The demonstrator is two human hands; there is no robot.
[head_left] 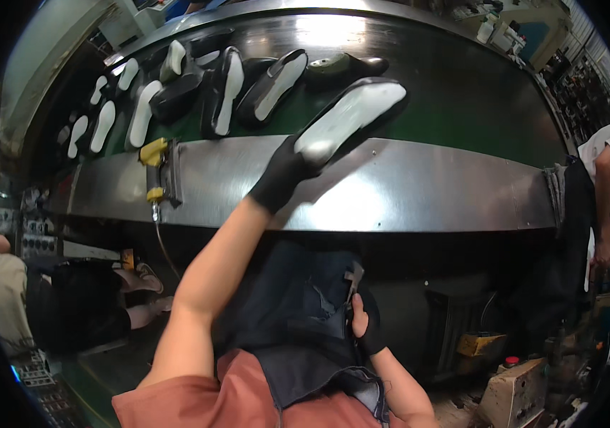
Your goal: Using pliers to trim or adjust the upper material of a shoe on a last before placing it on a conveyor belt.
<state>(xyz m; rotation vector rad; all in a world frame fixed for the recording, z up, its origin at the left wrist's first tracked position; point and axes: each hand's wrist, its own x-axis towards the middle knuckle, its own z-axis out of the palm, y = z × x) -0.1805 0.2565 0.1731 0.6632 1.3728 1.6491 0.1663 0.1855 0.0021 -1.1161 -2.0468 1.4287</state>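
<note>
Clearly, the left hand point(287, 173), in a black glove, grips one end of a dark shoe point(353, 120). The shoe extends from its fingers away from the body and to the right, white bottom facing up, above the metal ledge point(426, 192) and the near part of the green belt point(465, 118).

Much closer to the body, the right hand point(366, 322) is low by the lap, well apart from that shoe. Its black glove leaves some finger skin bare; a small pale object point(353, 277) shows just beyond the fingers, but I cannot tell whether the hand grasps it.

Past the ledge, more shoes point(229, 93) are on the belt, mostly to the left of the held one, many with white bottoms showing. A yellow and black tool point(155, 167) lies on the ledge, left of the gloved left hand, its hose point(162, 241) hanging over the near edge.
</note>
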